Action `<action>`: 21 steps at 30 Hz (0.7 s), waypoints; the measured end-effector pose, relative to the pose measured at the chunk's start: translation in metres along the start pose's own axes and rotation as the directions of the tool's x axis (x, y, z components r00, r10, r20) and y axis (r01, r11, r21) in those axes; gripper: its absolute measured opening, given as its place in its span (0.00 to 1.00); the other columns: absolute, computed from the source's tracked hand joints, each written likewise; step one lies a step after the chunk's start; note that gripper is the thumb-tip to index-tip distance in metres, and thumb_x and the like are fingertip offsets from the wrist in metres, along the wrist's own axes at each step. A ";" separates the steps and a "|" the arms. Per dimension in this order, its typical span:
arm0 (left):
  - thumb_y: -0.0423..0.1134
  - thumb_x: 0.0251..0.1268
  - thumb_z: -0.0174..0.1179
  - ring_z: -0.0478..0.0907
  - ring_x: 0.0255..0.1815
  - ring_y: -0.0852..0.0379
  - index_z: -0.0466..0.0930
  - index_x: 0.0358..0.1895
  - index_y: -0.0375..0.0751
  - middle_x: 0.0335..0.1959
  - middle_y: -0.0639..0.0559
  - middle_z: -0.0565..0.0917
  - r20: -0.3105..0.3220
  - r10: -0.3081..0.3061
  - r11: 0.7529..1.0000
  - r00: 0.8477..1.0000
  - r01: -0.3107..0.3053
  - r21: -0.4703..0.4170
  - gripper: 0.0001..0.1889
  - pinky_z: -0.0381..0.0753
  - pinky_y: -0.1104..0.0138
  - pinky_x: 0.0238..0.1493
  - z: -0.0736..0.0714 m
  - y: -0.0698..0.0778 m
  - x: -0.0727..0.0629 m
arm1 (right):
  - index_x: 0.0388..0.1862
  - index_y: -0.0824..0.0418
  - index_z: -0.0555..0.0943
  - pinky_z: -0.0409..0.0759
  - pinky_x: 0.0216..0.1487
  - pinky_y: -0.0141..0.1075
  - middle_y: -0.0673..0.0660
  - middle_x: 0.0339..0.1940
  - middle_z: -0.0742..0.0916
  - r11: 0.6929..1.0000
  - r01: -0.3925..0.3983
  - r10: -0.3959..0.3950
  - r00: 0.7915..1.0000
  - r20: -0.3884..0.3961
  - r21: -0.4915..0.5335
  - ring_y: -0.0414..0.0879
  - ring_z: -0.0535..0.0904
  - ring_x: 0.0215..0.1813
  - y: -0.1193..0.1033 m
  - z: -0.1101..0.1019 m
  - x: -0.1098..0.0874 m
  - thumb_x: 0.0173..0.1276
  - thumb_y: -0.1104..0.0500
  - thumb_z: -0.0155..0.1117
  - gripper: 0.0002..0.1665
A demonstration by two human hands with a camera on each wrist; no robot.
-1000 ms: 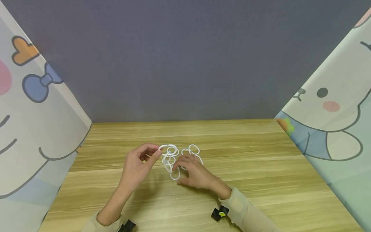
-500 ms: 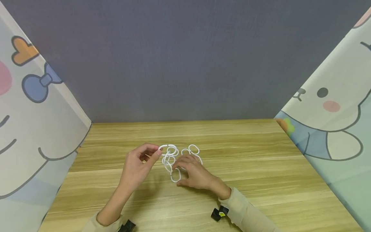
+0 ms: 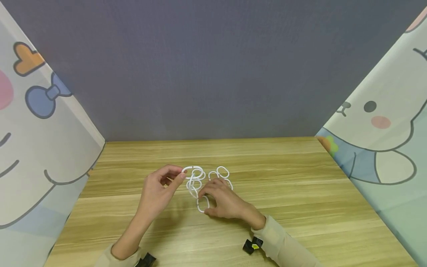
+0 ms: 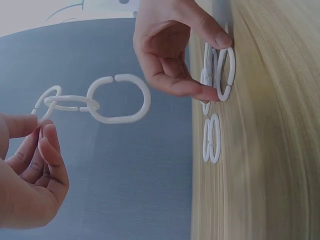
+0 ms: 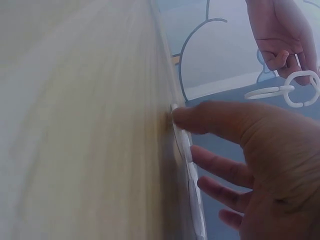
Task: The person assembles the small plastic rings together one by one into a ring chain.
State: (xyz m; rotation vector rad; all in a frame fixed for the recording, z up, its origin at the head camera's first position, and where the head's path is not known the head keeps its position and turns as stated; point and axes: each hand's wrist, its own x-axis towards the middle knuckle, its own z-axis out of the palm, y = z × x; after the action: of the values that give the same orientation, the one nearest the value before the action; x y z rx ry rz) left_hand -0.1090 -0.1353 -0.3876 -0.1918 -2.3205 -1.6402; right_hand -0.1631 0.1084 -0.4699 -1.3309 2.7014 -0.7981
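My left hand [image 3: 158, 191] is raised above the table and pinches one end of a short chain of white plastic C-shaped links [image 4: 120, 120]. Three joined links show in the left wrist view, the last one hanging out to the side. Lower and to the right, my right hand [image 3: 227, 200] is down at the tabletop. Its thumb and a fingertip pinch a single white link [image 4: 231, 65] by its two ends, close on the wood. The palm hides part of the links beyond it in the head view.
More loose white links [image 3: 223, 167] lie on the wooden table [image 3: 283, 174] just past my right hand. A grey panel [image 3: 213, 74] stands along the back edge. Cartoon-printed panels [image 3: 377, 137] rise at both sides.
The link at my right fingertips has slid slightly toward me and to the right, in against the thumb. The left hand and its chain have stayed in place.
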 end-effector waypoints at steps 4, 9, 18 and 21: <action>0.32 0.75 0.73 0.84 0.36 0.62 0.92 0.46 0.35 0.38 0.49 0.92 -0.001 -0.004 1.000 1.000 0.005 0.001 0.04 0.83 0.72 0.39 0.001 -0.001 0.001 | 0.54 0.51 0.85 0.67 0.82 0.60 0.46 0.55 0.90 1.000 0.022 -0.022 0.999 -0.042 0.002 0.50 0.81 0.69 0.001 -0.003 0.000 0.56 0.57 0.90 0.29; 0.32 0.75 0.73 0.84 0.36 0.62 0.92 0.46 0.36 0.38 0.49 0.92 -0.003 -0.007 1.000 1.000 0.007 0.006 0.04 0.83 0.72 0.39 0.001 -0.001 0.001 | 0.56 0.55 0.82 0.83 0.69 0.48 0.52 0.53 0.90 0.991 0.070 -0.055 0.991 -0.122 0.118 0.47 0.85 0.60 0.004 -0.012 0.001 0.57 0.64 0.87 0.30; 0.34 0.76 0.73 0.84 0.36 0.63 0.92 0.47 0.35 0.39 0.49 0.92 0.004 -0.007 1.000 1.000 0.007 0.008 0.06 0.82 0.72 0.39 0.001 -0.003 -0.001 | 0.58 0.63 0.77 0.86 0.66 0.52 0.58 0.58 0.88 0.963 0.113 -0.056 0.971 -0.230 0.244 0.54 0.86 0.60 0.003 -0.035 -0.001 0.55 0.71 0.84 0.34; 0.33 0.75 0.74 0.83 0.36 0.64 0.92 0.47 0.35 0.39 0.50 0.92 0.001 -0.003 1.000 1.000 0.003 0.009 0.05 0.82 0.72 0.39 0.002 -0.004 -0.001 | 0.59 0.64 0.76 0.86 0.67 0.49 0.59 0.58 0.88 0.949 0.172 -0.095 0.954 -0.284 0.263 0.54 0.86 0.61 0.005 -0.041 -0.001 0.53 0.74 0.81 0.35</action>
State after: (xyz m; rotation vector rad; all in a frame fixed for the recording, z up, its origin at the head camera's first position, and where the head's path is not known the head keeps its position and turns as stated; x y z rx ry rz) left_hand -0.1096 -0.1349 -0.3917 -0.1875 -2.3296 -1.6317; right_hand -0.1762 0.1292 -0.4366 -1.4395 2.5613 -1.4178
